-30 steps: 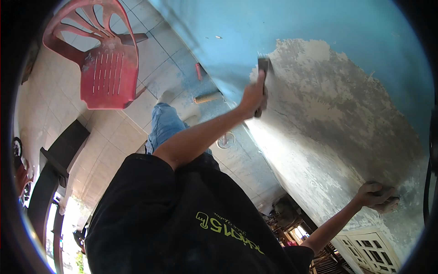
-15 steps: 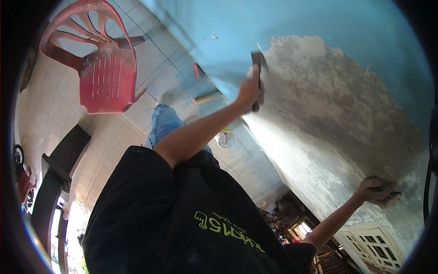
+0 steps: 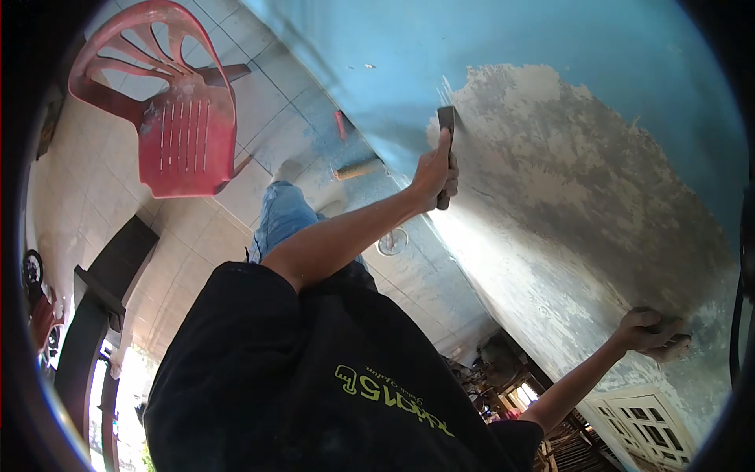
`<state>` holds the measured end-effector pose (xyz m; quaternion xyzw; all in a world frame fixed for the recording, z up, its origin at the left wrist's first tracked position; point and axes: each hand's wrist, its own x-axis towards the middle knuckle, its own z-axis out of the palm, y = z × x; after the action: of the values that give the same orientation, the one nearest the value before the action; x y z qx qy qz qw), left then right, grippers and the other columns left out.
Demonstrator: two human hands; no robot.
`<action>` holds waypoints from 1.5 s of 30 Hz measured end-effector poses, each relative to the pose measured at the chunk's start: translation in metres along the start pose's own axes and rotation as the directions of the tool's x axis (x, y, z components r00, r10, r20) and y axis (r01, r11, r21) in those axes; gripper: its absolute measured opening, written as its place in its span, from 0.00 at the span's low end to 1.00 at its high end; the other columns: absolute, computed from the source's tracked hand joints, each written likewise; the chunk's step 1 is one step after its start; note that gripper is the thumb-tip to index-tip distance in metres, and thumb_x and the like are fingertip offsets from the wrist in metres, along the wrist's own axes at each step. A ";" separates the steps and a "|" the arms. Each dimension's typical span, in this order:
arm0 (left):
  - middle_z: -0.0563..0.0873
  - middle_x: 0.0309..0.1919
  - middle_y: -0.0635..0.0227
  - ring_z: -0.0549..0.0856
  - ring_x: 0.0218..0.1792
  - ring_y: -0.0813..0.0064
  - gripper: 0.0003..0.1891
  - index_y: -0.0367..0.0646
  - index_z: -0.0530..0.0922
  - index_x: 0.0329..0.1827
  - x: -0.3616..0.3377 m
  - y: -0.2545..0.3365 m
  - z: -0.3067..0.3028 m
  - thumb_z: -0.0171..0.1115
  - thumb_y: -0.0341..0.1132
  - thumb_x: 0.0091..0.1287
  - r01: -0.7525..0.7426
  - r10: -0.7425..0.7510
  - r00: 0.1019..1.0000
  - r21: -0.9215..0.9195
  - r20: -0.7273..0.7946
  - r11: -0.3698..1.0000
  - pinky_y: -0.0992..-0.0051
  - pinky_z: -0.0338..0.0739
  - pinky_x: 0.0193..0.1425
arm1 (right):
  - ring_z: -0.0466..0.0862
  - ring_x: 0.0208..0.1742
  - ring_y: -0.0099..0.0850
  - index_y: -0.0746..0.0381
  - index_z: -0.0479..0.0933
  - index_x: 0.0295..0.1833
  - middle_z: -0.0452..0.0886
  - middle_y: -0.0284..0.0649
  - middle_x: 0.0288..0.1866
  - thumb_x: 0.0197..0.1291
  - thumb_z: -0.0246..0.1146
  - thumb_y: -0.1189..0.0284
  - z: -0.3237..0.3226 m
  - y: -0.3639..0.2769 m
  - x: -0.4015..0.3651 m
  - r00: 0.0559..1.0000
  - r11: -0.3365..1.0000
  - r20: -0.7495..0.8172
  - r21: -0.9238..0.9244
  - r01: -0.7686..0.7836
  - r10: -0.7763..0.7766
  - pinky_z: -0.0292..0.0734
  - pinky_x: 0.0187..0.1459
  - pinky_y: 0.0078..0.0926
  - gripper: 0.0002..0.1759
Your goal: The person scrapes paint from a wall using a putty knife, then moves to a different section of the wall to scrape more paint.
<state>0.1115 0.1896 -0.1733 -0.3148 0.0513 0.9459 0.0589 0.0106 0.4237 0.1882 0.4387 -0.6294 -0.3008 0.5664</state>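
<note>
My left hand [image 3: 435,175] is closed around the handle of a dark scraper [image 3: 446,118]. The scraper's broad end lies at the wall, along the left edge of a bare grey patch [image 3: 543,157] in the blue paint [image 3: 409,47]. Fresh pale scratch marks [image 3: 444,85] show just above it. Lower on the same wall, my right hand [image 3: 651,333] rests against the scraped surface with its fingers stretched out. Its fingertips look dusty, and the palm side is hidden.
A red plastic chair [image 3: 185,145] stands on the tiled floor [image 3: 189,252] at left. Near the wall's foot lie a paint roller [image 3: 355,169], a small red object [image 3: 340,126] and a round tub [image 3: 392,241]. A white-framed vent [image 3: 645,425] sits low in the wall.
My left hand has drawn the scraper a short way down the wall, and more pale scratches show above it. The right hand has stayed in place.
</note>
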 end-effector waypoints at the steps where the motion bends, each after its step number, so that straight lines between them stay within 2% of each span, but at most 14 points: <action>1: 0.57 0.13 0.81 0.57 0.12 0.85 0.30 0.51 0.60 0.21 -0.001 0.001 0.001 0.49 0.69 0.66 -0.013 0.013 1.000 -0.021 -0.001 1.000 0.79 0.52 0.16 | 0.54 0.72 0.41 0.63 0.69 0.61 0.58 0.47 0.69 0.69 0.50 0.59 0.000 0.000 -0.001 1.000 1.000 0.007 -0.009 0.008 -0.008 0.57 0.69 0.49 0.23; 12: 0.57 0.13 0.81 0.56 0.12 0.86 0.30 0.51 0.61 0.23 0.004 0.002 0.002 0.47 0.68 0.67 -0.048 0.047 0.998 -0.021 -0.032 0.999 0.80 0.51 0.16 | 0.53 0.73 0.41 0.63 0.69 0.61 0.57 0.48 0.69 0.68 0.51 0.60 -0.002 -0.002 0.002 1.000 1.000 0.010 0.013 0.005 -0.005 0.57 0.70 0.49 0.22; 19: 0.56 0.13 0.82 0.56 0.12 0.85 0.29 0.52 0.61 0.23 0.004 -0.001 -0.003 0.48 0.68 0.66 -0.013 0.012 0.998 0.016 0.062 1.000 0.78 0.51 0.16 | 0.53 0.73 0.41 0.62 0.69 0.62 0.58 0.46 0.68 0.67 0.50 0.60 0.000 -0.001 0.001 1.000 1.000 -0.003 -0.002 0.005 -0.005 0.58 0.70 0.50 0.23; 21: 0.57 0.13 0.81 0.57 0.12 0.84 0.30 0.51 0.61 0.22 0.007 0.018 0.001 0.48 0.69 0.66 -0.120 0.119 0.992 -0.016 -0.030 0.993 0.78 0.52 0.15 | 0.54 0.73 0.41 0.62 0.69 0.62 0.58 0.46 0.68 0.68 0.50 0.60 0.000 -0.004 0.003 1.000 1.000 -0.005 0.014 -0.010 0.010 0.58 0.69 0.49 0.23; 23: 0.57 0.13 0.80 0.57 0.12 0.84 0.30 0.51 0.61 0.21 0.007 0.015 -0.001 0.49 0.68 0.66 -0.118 0.117 0.993 -0.031 -0.028 0.993 0.77 0.52 0.15 | 0.54 0.72 0.42 0.62 0.69 0.62 0.59 0.45 0.68 0.68 0.50 0.59 -0.003 -0.005 0.004 1.000 0.999 0.001 0.022 -0.028 0.028 0.58 0.69 0.49 0.23; 25: 0.59 0.12 0.79 0.59 0.11 0.83 0.30 0.51 0.62 0.20 0.005 0.003 0.000 0.49 0.68 0.66 -0.108 0.116 0.989 0.094 -0.091 0.990 0.76 0.54 0.15 | 0.54 0.72 0.42 0.62 0.69 0.62 0.59 0.46 0.68 0.68 0.49 0.59 -0.002 -0.006 0.004 0.999 0.999 0.007 -0.019 -0.038 0.038 0.59 0.69 0.49 0.23; 26: 0.62 0.12 0.78 0.63 0.11 0.81 0.30 0.50 0.64 0.20 0.000 -0.006 -0.003 0.49 0.68 0.66 -0.032 0.038 0.998 0.106 -0.057 0.994 0.75 0.57 0.14 | 0.54 0.72 0.42 0.62 0.69 0.62 0.59 0.46 0.68 0.68 0.49 0.59 -0.003 -0.005 0.003 0.999 0.999 0.001 -0.016 -0.039 0.040 0.59 0.69 0.49 0.23; 27: 0.64 0.12 0.77 0.64 0.11 0.80 0.30 0.50 0.64 0.20 0.003 -0.010 -0.012 0.49 0.67 0.67 0.046 -0.049 0.996 0.050 0.078 0.998 0.75 0.59 0.15 | 0.54 0.72 0.42 0.62 0.69 0.61 0.58 0.46 0.68 0.69 0.49 0.59 -0.002 -0.002 0.001 1.000 1.000 -0.007 -0.009 -0.021 0.021 0.59 0.69 0.50 0.23; 29: 0.62 0.12 0.78 0.62 0.11 0.81 0.30 0.50 0.63 0.20 -0.002 0.001 -0.001 0.49 0.67 0.67 -0.029 0.044 0.993 0.137 -0.106 0.990 0.75 0.57 0.15 | 0.54 0.72 0.42 0.62 0.69 0.61 0.58 0.47 0.68 0.69 0.49 0.58 0.001 0.000 0.001 1.000 1.000 -0.016 -0.006 0.001 -0.001 0.59 0.69 0.50 0.23; 32: 0.61 0.12 0.79 0.60 0.11 0.83 0.31 0.50 0.63 0.21 0.016 0.028 -0.010 0.49 0.69 0.65 -0.182 0.182 0.983 0.003 -0.006 0.983 0.76 0.55 0.15 | 0.54 0.73 0.42 0.62 0.69 0.61 0.58 0.48 0.69 0.69 0.49 0.59 -0.002 -0.004 -0.001 1.000 1.000 0.009 -0.019 0.001 0.000 0.58 0.69 0.50 0.23; 35: 0.59 0.13 0.80 0.59 0.11 0.83 0.30 0.51 0.63 0.21 0.003 0.000 -0.003 0.49 0.69 0.65 -0.043 0.050 0.995 0.087 -0.088 0.995 0.76 0.55 0.16 | 0.54 0.73 0.42 0.63 0.69 0.61 0.58 0.48 0.69 0.68 0.49 0.60 0.000 -0.007 0.003 0.998 0.998 -0.030 0.012 -0.061 0.061 0.58 0.69 0.50 0.23; 36: 0.57 0.13 0.80 0.57 0.12 0.83 0.30 0.52 0.63 0.21 0.001 -0.006 -0.008 0.49 0.68 0.66 0.019 -0.019 1.000 0.061 -0.002 0.998 0.76 0.54 0.16 | 0.54 0.73 0.42 0.63 0.69 0.61 0.58 0.49 0.69 0.68 0.49 0.60 -0.001 -0.004 0.000 0.999 0.999 -0.014 0.000 -0.047 0.047 0.58 0.70 0.50 0.23; 41: 0.57 0.13 0.81 0.57 0.11 0.84 0.30 0.53 0.61 0.21 0.010 0.012 -0.002 0.48 0.69 0.66 -0.049 0.052 0.994 0.031 -0.099 0.998 0.78 0.53 0.16 | 0.54 0.73 0.43 0.64 0.69 0.61 0.58 0.50 0.69 0.68 0.50 0.61 -0.001 -0.003 -0.001 1.000 1.000 0.020 -0.006 -0.004 0.004 0.57 0.70 0.51 0.23; 45: 0.57 0.13 0.81 0.58 0.12 0.85 0.29 0.52 0.60 0.23 0.009 0.004 -0.006 0.47 0.68 0.67 -0.094 0.095 0.996 0.021 -0.005 0.995 0.78 0.53 0.15 | 0.54 0.73 0.41 0.63 0.69 0.61 0.58 0.49 0.69 0.69 0.49 0.60 -0.001 -0.008 0.008 1.000 0.999 -0.023 0.033 -0.008 0.009 0.56 0.70 0.50 0.22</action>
<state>0.1077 0.1856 -0.1835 -0.3143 0.0759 0.9461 0.0172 0.0133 0.4135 0.1846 0.4489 -0.6294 -0.2829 0.5677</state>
